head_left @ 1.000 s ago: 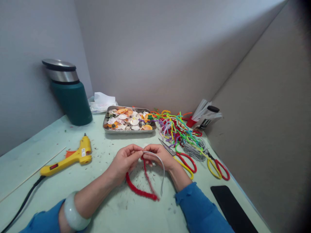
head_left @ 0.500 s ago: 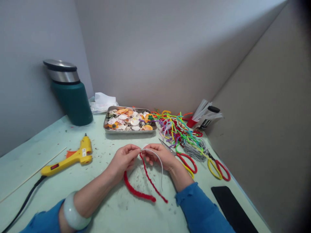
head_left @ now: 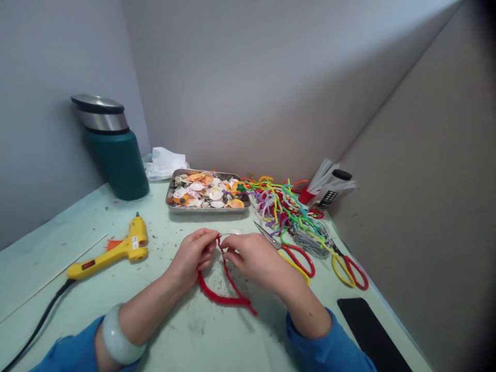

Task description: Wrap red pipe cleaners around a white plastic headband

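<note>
My left hand (head_left: 197, 254) pinches the top of a fuzzy red pipe cleaner (head_left: 217, 298) between thumb and fingertips. A thicker length of it curves down below that hand. From the same pinch hangs a thinner red strand (head_left: 233, 283), its lower end crossing the thick length. My right hand (head_left: 258, 261) is closed on this thin strand just below the left fingertips. A thin pale wire (head_left: 228, 234) arcs from the left fingertips behind the right hand, which hides most of it.
Shells fill a metal tray (head_left: 207, 210) behind the hands. A yellow glue gun (head_left: 129, 247) and green bottle (head_left: 116, 165) are on the left. Colourful pipe cleaners (head_left: 284, 204), red-and-yellow scissors (head_left: 300, 258), another pair (head_left: 351, 268) and a black flat object (head_left: 372, 330) lie right.
My right hand has turned palm-down and closed on the thin red strand near its top. The strand's lower end has swung left across the thick length. The left hand hardly moved.
</note>
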`<state>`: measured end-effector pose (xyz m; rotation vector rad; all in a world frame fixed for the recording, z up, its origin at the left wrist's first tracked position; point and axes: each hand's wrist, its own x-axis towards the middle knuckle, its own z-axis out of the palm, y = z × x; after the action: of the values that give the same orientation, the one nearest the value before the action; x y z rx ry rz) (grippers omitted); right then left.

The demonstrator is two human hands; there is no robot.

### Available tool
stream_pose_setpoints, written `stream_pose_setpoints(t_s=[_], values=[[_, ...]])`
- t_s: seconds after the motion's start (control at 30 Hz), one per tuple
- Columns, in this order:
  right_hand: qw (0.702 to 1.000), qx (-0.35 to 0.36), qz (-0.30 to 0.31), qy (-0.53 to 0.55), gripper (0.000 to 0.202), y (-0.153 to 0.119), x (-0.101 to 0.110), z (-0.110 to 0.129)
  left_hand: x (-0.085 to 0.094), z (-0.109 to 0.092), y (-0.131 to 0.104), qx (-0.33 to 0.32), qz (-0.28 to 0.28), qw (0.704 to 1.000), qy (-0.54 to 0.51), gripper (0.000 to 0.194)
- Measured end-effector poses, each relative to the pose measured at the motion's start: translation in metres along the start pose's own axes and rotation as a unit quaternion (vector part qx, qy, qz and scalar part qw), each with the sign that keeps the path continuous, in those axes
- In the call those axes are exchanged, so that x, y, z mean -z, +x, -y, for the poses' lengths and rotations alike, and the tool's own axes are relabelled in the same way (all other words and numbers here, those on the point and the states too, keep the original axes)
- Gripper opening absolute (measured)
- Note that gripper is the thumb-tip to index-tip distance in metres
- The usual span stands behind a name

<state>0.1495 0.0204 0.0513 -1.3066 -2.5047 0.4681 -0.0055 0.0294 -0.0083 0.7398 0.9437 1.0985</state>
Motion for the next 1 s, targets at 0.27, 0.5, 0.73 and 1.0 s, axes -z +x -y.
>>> stream_pose_setpoints(t_s=[0.27, 0.5, 0.73, 1.0], values=[[0.999, -0.052, 0.010, 0.008, 0.012, 0.003, -0.015, 0.002, 0.000, -0.001, -0.001, 0.006, -0.002, 1.000, -0.003, 0.022], [0.999, 0.029, 0.009, 0.025, 0.029, 0.002, -0.017, -0.002, 0.001, -0.001, 0.001, 0.022, 0.015, 0.999, -0.021, 0.021], [0.994, 0.100, 0.042, -0.013, 0.027, 0.002, -0.012, 0.001, 0.001, 0.001, 0.000, 0.029, 0.011, 0.999, -0.030, 0.028], [0.991, 0.110, -0.046, 0.054, 0.020, 0.005, -0.010, -0.009, 0.002, 0.001, -0.001, 0.023, 0.000, 1.000, -0.002, 0.021]])
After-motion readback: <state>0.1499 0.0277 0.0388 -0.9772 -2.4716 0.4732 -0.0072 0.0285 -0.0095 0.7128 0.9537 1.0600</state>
